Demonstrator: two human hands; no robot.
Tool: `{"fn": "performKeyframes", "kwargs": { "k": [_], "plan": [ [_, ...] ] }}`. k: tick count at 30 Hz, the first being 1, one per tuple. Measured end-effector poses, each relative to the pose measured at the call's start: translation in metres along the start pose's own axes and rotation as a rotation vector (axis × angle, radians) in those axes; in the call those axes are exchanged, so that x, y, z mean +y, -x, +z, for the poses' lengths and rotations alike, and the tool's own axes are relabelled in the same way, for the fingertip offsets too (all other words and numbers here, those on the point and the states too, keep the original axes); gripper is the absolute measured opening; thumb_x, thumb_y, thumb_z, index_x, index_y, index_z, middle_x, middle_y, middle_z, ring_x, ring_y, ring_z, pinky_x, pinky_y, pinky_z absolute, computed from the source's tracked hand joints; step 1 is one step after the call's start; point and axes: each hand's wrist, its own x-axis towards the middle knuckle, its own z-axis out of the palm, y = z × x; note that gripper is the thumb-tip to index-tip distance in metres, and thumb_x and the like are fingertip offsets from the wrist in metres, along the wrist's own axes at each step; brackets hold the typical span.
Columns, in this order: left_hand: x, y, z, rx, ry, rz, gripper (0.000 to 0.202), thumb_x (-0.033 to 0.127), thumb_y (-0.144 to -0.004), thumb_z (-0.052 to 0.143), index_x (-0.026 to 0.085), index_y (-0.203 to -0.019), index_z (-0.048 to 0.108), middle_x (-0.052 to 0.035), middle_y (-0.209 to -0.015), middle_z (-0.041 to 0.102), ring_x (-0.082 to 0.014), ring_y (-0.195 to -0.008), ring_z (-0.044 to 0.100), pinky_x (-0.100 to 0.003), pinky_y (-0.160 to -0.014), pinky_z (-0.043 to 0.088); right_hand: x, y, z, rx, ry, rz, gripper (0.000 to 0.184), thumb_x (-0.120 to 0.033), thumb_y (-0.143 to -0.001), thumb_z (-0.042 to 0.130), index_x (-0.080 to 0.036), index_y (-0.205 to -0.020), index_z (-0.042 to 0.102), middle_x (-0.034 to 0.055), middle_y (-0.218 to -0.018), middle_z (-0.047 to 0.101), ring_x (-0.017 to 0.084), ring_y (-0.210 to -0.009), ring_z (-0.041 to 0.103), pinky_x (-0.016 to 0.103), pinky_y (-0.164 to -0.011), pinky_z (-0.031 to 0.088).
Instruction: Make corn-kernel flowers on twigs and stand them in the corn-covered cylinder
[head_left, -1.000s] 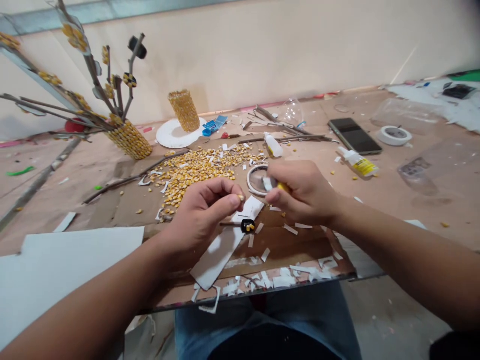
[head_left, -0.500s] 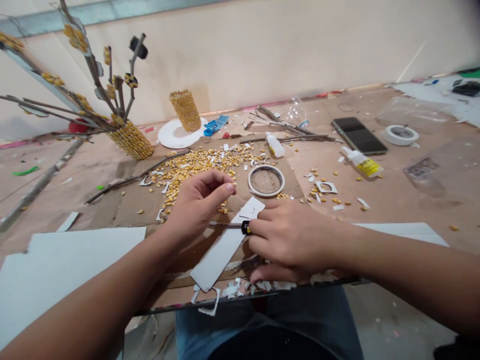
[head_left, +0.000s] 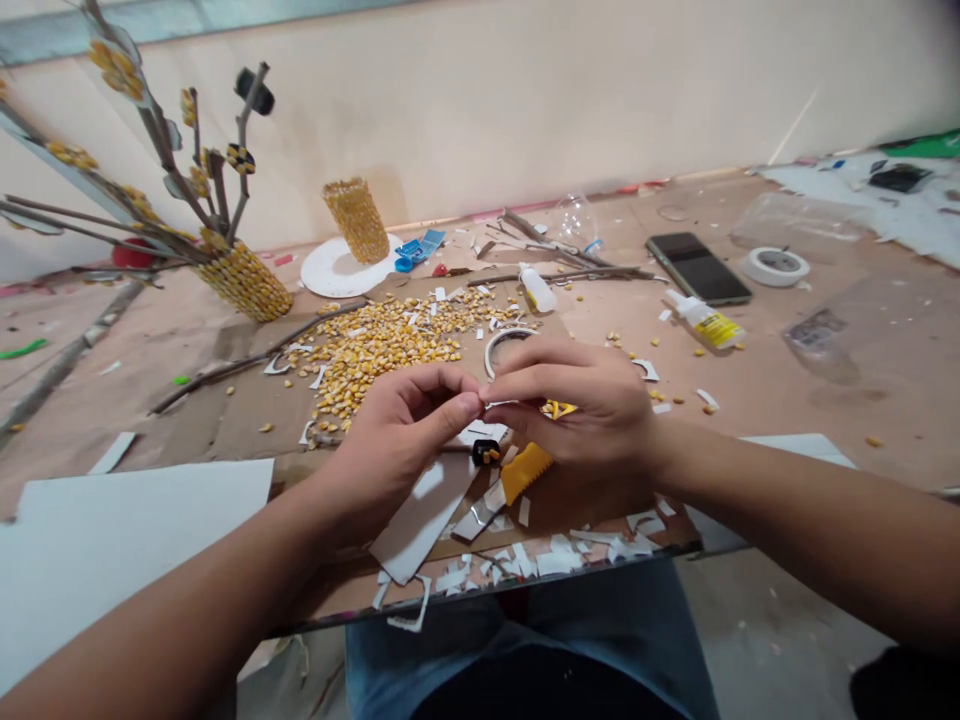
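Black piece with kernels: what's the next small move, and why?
Perhaps lower the left hand to the black piece: bare black shows beside its few kernels, and that hand's fingertips sit just above it in view; anything between them is hidden.

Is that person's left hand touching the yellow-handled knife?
Apart: the head view shows a gap between the left hand and the yellow-handled knife, with the white strip visible between them.

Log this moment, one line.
left hand, right hand: fingertips together; at right hand: yellow-handled metal-bladed cutter, grip unclear; beyond: heaped yellow corn kernels
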Motion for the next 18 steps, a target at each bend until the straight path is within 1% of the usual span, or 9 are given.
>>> {"fn": "performKeyframes", "kwargs": {
  "k": [3,5,7,9,11,12,14,16,18],
  "plan": [
    [0.0,0.0,-0.002,-0.039,-0.024,0.014,0.021,0.037,-0.089,0.081,0.018,-0.086,0.074,-0.0014,-0.082,0.071,-0.0133,-0.075,0.063,-0.023,-0.069,0.049,0.001,0.001,0.001,-0.026,0.026,-0.029,0.01,-0.014,-0.1,0.065,-0.022,-0.103,0.071,0.0039,-0.096,0.073,0.014,-0.086,0.069,0.026,-0.075,0.057],
    [0.003,-0.001,-0.006,-0.074,-0.106,0.033,0.019,0.038,-0.093,0.076,0.019,-0.089,0.074,-0.0018,-0.083,0.071,-0.0143,-0.075,0.062,-0.024,-0.069,0.048,0.0,0.001,0.0,-0.052,0.019,-0.018,0.008,-0.014,-0.1,0.064,-0.021,-0.102,0.067,0.0028,-0.091,0.072,0.013,-0.082,0.068,0.026,-0.072,0.056],
    [0.007,-0.002,-0.012,-0.135,-0.319,0.074,0.014,0.035,-0.095,0.072,0.02,-0.095,0.074,-0.0029,-0.087,0.072,-0.0167,-0.079,0.063,-0.027,-0.071,0.048,-0.001,-0.001,-0.002,-0.054,0.004,0.062,0.005,-0.016,-0.098,0.066,-0.021,-0.097,0.065,0.001,-0.084,0.071,0.012,-0.073,0.066,0.025,-0.066,0.055],
    [0.012,-0.005,-0.02,-0.225,-0.653,0.142,0.011,0.028,-0.092,0.07,0.022,-0.1,0.075,-0.0046,-0.094,0.074,-0.02,-0.085,0.064,-0.031,-0.079,0.047,-0.002,-0.003,-0.006,-0.031,-0.011,0.176,0.006,-0.018,-0.095,0.068,-0.021,-0.092,0.065,0.0,-0.08,0.071,0.012,-0.066,0.064,0.025,-0.062,0.055],
    [0.014,-0.008,-0.027,-0.306,-0.937,0.202,0.012,0.023,-0.087,0.071,0.021,-0.098,0.075,-0.0065,-0.098,0.073,-0.0237,-0.09,0.064,-0.035,-0.084,0.046,-0.001,-0.005,-0.011,0.013,-0.058,0.272,0.007,-0.021,-0.093,0.072,-0.022,-0.088,0.067,0.0004,-0.079,0.072,0.013,-0.066,0.065,0.028,-0.062,0.056],
    [0.013,-0.009,-0.03,-0.339,-1.032,0.217,0.012,0.023,-0.085,0.071,0.021,-0.096,0.075,-0.007,-0.097,0.073,-0.0248,-0.091,0.063,-0.036,-0.084,0.046,0.001,-0.006,-0.013,0.025,-0.096,0.313,0.008,-0.023,-0.092,0.074,-0.023,-0.086,0.069,0.0006,-0.079,0.073,0.014,-0.067,0.066,0.029,-0.062,0.057],
    [0.008,-0.011,-0.034,-0.398,-1.127,0.231,0.008,0.023,-0.085,0.07,0.021,-0.092,0.073,-0.0068,-0.094,0.071,-0.0248,-0.089,0.063,-0.036,-0.081,0.045,0.006,-0.008,-0.016,0.027,-0.183,0.397,0.01,-0.026,-0.089,0.079,-0.022,-0.083,0.071,0.0011,-0.078,0.073,0.015,-0.067,0.065,0.03,-0.06,0.057],
    [0.002,-0.012,-0.035,-0.432,-1.136,0.26,0.007,0.021,-0.088,0.066,0.021,-0.09,0.072,-0.0061,-0.092,0.07,-0.0231,-0.086,0.062,-0.034,-0.078,0.045,0.01,-0.01,-0.017,-0.013,-0.262,0.487,0.014,-0.024,-0.084,0.083,-0.02,-0.078,0.072,0.0008,-0.074,0.072,0.014,-0.063,0.063,0.029,-0.055,0.053],
    [-0.002,-0.014,-0.034,-0.442,-1.118,0.3,0.011,0.019,-0.091,0.062,0.022,-0.09,0.073,-0.0062,-0.092,0.07,-0.0222,-0.085,0.062,-0.033,-0.078,0.045,0.014,-0.012,-0.018,-0.077,-0.332,0.579,0.014,-0.021,-0.08,0.084,-0.017,-0.076,0.072,0.0,-0.069,0.07,0.012,-0.06,0.062,0.026,-0.053,0.05]
  ]
}}
